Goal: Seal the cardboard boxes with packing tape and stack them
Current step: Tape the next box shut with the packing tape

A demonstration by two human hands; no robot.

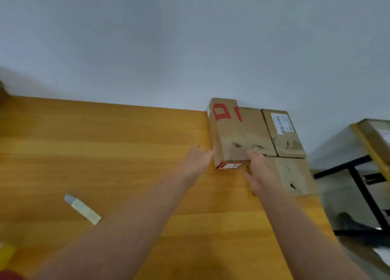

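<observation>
A cardboard box with red markings point(236, 132) lies on top of a wider flat cardboard box point(293, 178) at the table's far right corner. Beside it, against the wall, lies a smaller cardboard box with a white label point(283, 132). My left hand point(197, 159) touches the red-marked box's left near corner with straight fingers. My right hand point(258, 172) rests on that box's near edge, fingers extended over the top. A small red-and-white label point(230, 166) shows on the near face.
The wooden table point(105, 153) stands against a grey wall. A pale flat tool or tape strip point(82, 209) lies at the near left. A yellow object point(6, 252) sits at the left edge. A black-framed stand with another box point(373, 136) stands to the right.
</observation>
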